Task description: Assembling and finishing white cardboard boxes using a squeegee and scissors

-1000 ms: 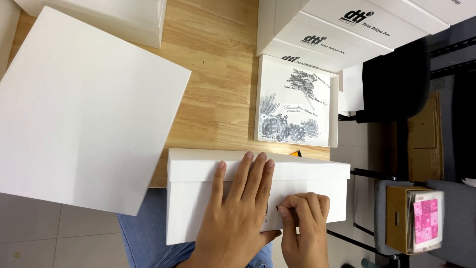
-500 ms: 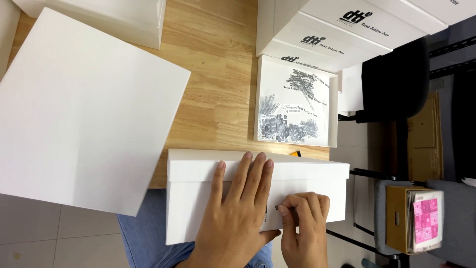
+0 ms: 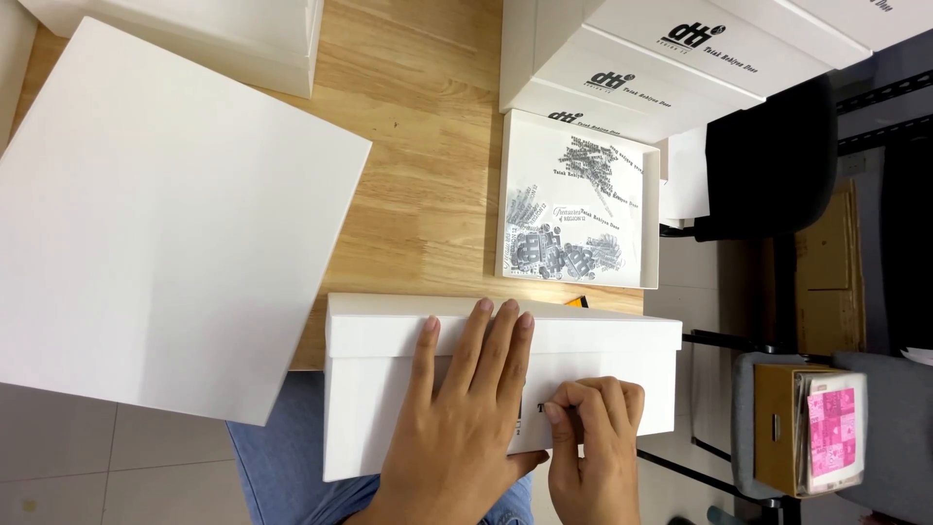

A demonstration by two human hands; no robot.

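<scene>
White box (image 3: 389, 389) overhangs worktop's (image 3: 428, 146) near edge, above the lap. Large white board (image 3: 165, 224) at left edge; shallow tray of printed stickers (image 3: 579, 199) near right edge. Left hand (image 3: 466, 408) flat, fingers spread on box. Right hand (image 3: 593, 447) fingers curled, pinching a label against box front.

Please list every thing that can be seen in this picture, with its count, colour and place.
large flat box: one, white, left, overhanging the table edge
wooden table: one, light brown, centre
lidded box: one, white, at the near table edge, under both hands
open tray: one, white, right of centre
printed stickers: many, black and grey, inside the open tray
stacked boxes: several, white with black print, top right
box: one, white, top left
chair: one, black, right
cardboard carton: one, brown, lower right
pink papers: a few, in the carton
left hand: flat on the lidded box
right hand: fingertips pressed on the box front
</scene>
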